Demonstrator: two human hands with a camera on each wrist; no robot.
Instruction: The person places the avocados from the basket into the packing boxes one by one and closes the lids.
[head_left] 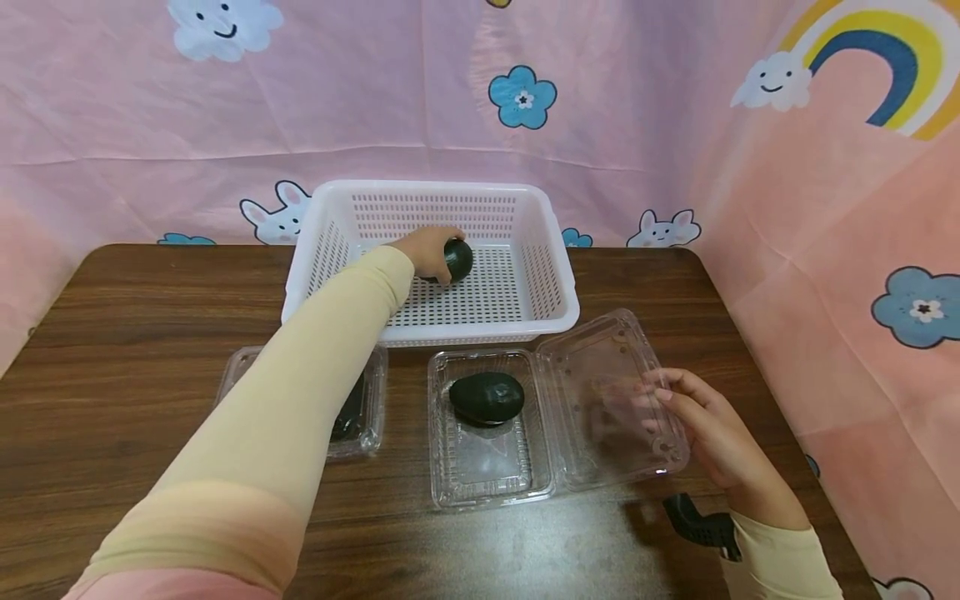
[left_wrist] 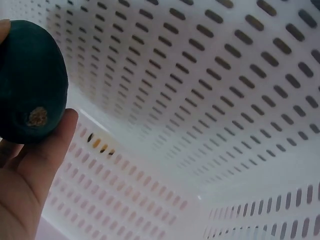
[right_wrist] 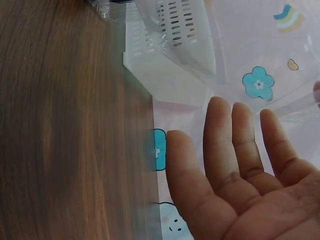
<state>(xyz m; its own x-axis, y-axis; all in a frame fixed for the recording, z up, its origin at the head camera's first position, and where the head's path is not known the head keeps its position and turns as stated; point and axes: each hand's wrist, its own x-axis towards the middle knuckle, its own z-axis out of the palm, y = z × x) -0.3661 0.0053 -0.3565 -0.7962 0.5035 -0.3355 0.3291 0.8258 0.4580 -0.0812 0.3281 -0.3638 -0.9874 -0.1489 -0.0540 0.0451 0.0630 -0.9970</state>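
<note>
Inside the white basket, my left hand (head_left: 429, 250) grips a dark green avocado (head_left: 458, 260) between thumb and fingers. The left wrist view shows that avocado's brown stem end (left_wrist: 37, 116), with the basket's slotted wall beyond. On the table, a clear plastic clamshell box (head_left: 487, 492) stands unfolded with another avocado (head_left: 487, 397) lying in its base. My right hand (head_left: 708, 425) holds the raised outer edge of the box's lid (head_left: 600, 400), thumb in front and nearly straight fingers behind. The right wrist view shows those fingers (right_wrist: 217, 145) spread along the lid's rim.
The white basket (head_left: 480, 333) stands at the back of the wooden table (head_left: 397, 533). A second clear box (head_left: 375, 400) with something dark inside lies partly hidden under my left forearm. A patterned pink cloth (head_left: 420, 108) hangs behind and to the right.
</note>
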